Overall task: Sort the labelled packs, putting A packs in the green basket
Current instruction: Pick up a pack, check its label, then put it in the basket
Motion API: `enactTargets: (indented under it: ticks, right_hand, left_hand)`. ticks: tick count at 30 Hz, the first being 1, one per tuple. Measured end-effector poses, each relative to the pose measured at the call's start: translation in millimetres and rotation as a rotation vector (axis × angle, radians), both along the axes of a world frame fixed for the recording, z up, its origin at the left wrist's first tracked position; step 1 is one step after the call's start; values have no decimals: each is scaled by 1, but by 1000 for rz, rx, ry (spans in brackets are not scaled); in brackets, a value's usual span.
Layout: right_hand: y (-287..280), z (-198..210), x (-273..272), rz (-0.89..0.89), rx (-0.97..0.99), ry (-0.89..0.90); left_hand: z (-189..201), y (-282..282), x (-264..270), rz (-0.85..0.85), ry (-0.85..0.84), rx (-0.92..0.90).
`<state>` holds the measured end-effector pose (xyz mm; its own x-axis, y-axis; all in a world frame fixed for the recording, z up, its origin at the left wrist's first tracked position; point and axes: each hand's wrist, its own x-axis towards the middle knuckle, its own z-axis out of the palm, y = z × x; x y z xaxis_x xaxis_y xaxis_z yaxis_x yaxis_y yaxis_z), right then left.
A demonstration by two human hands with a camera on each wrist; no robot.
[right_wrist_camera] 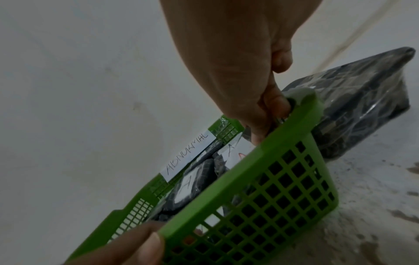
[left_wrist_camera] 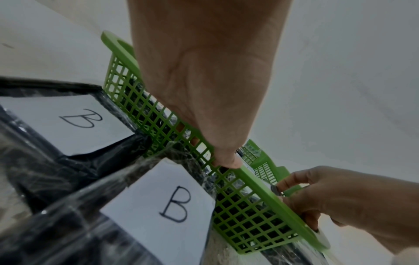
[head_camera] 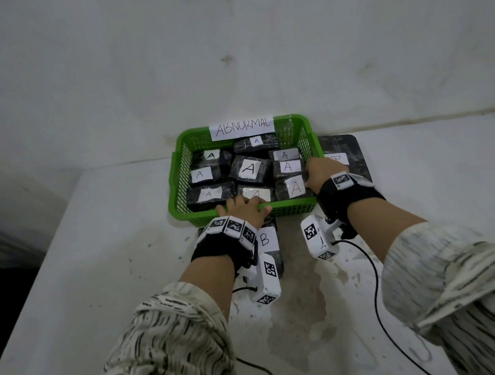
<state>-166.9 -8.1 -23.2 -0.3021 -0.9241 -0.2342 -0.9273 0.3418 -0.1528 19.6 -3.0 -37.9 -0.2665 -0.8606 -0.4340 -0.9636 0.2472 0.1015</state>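
Basket (head_camera: pixel 179 196) full of A packs (head_camera: pixel 250 169): L hand (head_camera: pixel 243 211) hooked over near rim, R hand (head_camera: pixel 321 174) gripping R rim; B pack (head_camera: pixel 267 239) just nearside, closer to L.

You're at a bare sorting station, not a home: a stained white worktop (head_camera: pixel 93 270) under your hands, a plain white wall (head_camera: pixel 221 49) beyond them, and a green basket (head_camera: pixel 177 193) tagged with a handwritten "ABNORMAL" label (head_camera: pixel 241 126).
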Motion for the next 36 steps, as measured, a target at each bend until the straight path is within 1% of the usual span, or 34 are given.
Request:
enactTargets:
  ticks: [2, 7, 12, 16, 21, 23, 25, 27, 31, 34, 36]
  right_hand:
    - [-1, -2, 1, 11, 10, 41]
    - [-3, -4, -1, 22, 23, 50]
    - [2, -11, 6, 157, -12, 270]
    - [1, -8, 7, 176, 1, 306]
    - [5, 0, 8, 173, 9, 313]
    - [8, 0, 8, 173, -41, 308]
    - [10, -3, 8, 197, -91, 267]
    - [11, -5, 9, 224, -56, 259]
    - [14, -3, 13, 217, 42, 274]
    - [13, -2, 11, 217, 124, 226]
    - [10, -1, 9, 198, 128, 167]
  left_hand:
    - [1, 0, 0, -1, -4, 7]
    - [1, -1, -1, 5, -12, 7]
    - [1, -1, -1, -1, -15, 13]
    - [0, -1, -1, -6, -14, 10]
    - [-1, -1, -1, -2, -6, -3]
    - [-1, -1, -1, 0, -7, -18]
    - [-2, 0, -1, 1, -8, -28]
    - [-2, 2, -1, 1, -2, -41]
    - [-1, 2, -1, 1, -6, -46]
    - [0, 2, -2, 4, -8, -41]
    - [1, 3, -3, 9, -24, -53]
